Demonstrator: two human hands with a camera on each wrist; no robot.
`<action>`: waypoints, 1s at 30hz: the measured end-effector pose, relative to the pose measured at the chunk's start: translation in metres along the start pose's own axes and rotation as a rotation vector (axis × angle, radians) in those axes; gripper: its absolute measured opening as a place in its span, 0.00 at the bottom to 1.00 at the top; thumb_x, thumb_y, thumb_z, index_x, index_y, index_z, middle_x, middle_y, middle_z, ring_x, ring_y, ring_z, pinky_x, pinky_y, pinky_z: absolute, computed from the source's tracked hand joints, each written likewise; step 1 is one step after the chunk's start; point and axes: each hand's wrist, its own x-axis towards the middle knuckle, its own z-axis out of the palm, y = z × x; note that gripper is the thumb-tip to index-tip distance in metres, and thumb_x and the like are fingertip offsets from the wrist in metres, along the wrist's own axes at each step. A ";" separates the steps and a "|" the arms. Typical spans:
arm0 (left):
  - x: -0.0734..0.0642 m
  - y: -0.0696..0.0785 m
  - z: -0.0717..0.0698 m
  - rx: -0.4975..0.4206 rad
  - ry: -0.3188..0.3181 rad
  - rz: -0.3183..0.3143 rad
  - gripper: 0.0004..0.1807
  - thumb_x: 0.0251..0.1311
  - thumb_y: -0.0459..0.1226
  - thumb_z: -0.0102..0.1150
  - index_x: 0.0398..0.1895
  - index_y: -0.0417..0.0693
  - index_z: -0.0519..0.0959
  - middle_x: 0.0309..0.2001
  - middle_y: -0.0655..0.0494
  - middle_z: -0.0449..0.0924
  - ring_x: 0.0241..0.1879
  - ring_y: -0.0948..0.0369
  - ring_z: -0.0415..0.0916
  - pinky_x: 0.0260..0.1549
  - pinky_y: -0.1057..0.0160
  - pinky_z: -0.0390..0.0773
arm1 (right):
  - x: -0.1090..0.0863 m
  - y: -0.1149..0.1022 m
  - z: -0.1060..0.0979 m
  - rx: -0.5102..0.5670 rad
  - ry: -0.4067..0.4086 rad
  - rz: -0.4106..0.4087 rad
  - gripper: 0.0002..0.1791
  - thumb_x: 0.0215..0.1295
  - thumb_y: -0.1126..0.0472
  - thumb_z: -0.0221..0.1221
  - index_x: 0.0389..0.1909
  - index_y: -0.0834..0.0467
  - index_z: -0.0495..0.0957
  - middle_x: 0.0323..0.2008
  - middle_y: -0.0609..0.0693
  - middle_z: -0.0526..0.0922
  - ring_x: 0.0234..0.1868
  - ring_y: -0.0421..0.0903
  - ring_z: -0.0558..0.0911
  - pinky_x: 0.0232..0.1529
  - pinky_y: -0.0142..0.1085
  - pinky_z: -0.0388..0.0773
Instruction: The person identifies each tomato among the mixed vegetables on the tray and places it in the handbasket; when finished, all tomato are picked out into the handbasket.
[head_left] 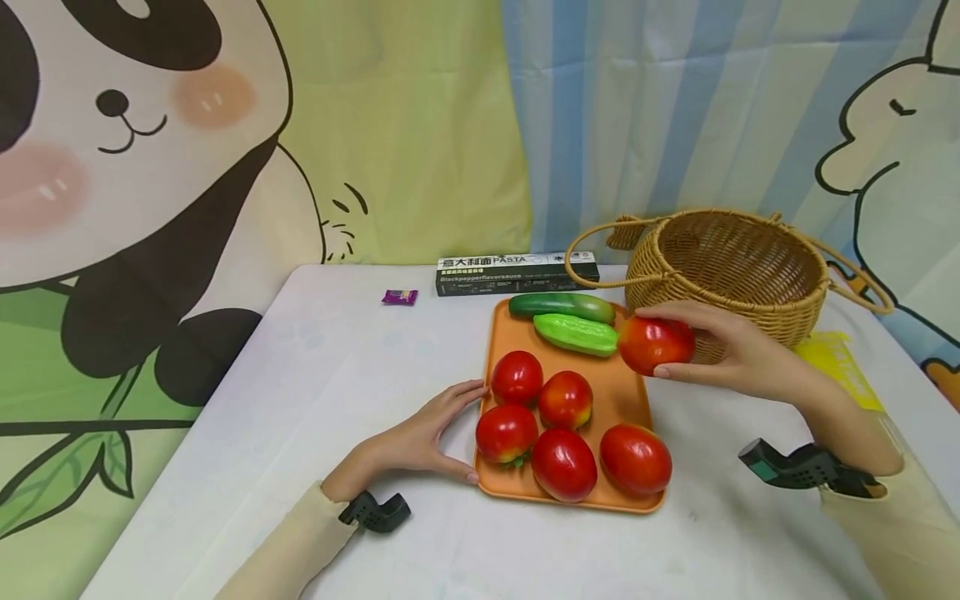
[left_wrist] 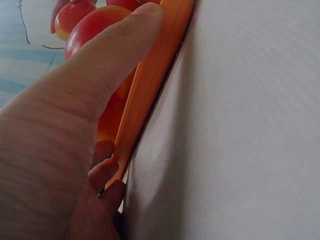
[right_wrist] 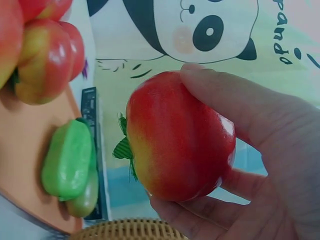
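In the head view my right hand holds a red tomato above the tray's right side, close to the wicker basket. Thumb and fingers wrap that tomato from both sides in the right wrist view, its green leafy stem end bare. My left hand is spread along the left edge of the orange tray, thumb and fingertips at the rim. Several more tomatoes lie on the tray's near half. A dark green cucumber and a bright green one lie at its far end.
The wicker basket with looped handles stands behind the tray at the right. A black-and-white pasta box lies at the back. Left of it is a small purple packet. A yellow item lies under the right forearm.
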 end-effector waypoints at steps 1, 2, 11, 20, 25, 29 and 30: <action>0.000 0.000 0.000 0.001 -0.002 -0.002 0.60 0.43 0.52 0.77 0.77 0.50 0.52 0.77 0.53 0.45 0.75 0.52 0.44 0.70 0.42 0.54 | 0.000 0.000 -0.002 -0.011 0.005 -0.008 0.41 0.42 0.71 0.75 0.63 0.57 0.74 0.58 0.46 0.77 0.56 0.31 0.71 0.48 0.20 0.74; 0.000 0.001 0.000 0.000 -0.004 -0.004 0.60 0.43 0.52 0.77 0.77 0.50 0.52 0.77 0.53 0.45 0.75 0.52 0.44 0.70 0.42 0.54 | 0.000 0.000 -0.003 -0.023 0.009 -0.017 0.42 0.41 0.72 0.75 0.62 0.57 0.74 0.58 0.46 0.77 0.56 0.31 0.71 0.49 0.20 0.73; 0.000 0.001 0.000 0.002 -0.009 -0.009 0.59 0.43 0.52 0.77 0.77 0.50 0.52 0.77 0.54 0.45 0.75 0.53 0.44 0.70 0.42 0.54 | 0.001 -0.004 -0.021 -0.056 0.028 0.060 0.43 0.41 0.72 0.75 0.64 0.55 0.73 0.60 0.40 0.74 0.59 0.29 0.68 0.51 0.17 0.69; 0.000 0.000 0.000 0.000 0.002 0.000 0.59 0.43 0.52 0.77 0.77 0.51 0.52 0.77 0.55 0.45 0.75 0.53 0.44 0.70 0.42 0.54 | 0.000 -0.001 -0.038 -0.072 0.080 0.040 0.45 0.39 0.78 0.73 0.64 0.59 0.72 0.61 0.42 0.73 0.57 0.30 0.70 0.50 0.15 0.70; 0.000 0.000 0.000 -0.006 0.000 -0.005 0.59 0.43 0.52 0.77 0.77 0.51 0.52 0.77 0.55 0.45 0.75 0.53 0.44 0.70 0.42 0.54 | -0.002 0.003 -0.045 -0.064 0.107 0.113 0.43 0.44 0.78 0.71 0.66 0.58 0.71 0.59 0.38 0.73 0.54 0.30 0.71 0.48 0.14 0.71; 0.000 0.000 0.000 -0.007 -0.006 -0.012 0.59 0.43 0.53 0.77 0.77 0.52 0.52 0.77 0.56 0.44 0.75 0.53 0.44 0.70 0.42 0.54 | -0.003 0.007 -0.048 -0.028 0.135 0.177 0.42 0.47 0.79 0.69 0.66 0.58 0.70 0.58 0.34 0.72 0.52 0.29 0.73 0.46 0.14 0.71; 0.000 0.000 0.000 -0.007 -0.006 -0.012 0.59 0.43 0.52 0.77 0.77 0.52 0.52 0.77 0.55 0.44 0.75 0.53 0.44 0.70 0.42 0.54 | -0.003 0.009 -0.048 -0.020 0.146 0.192 0.42 0.47 0.79 0.69 0.66 0.58 0.70 0.58 0.34 0.72 0.51 0.28 0.74 0.46 0.14 0.71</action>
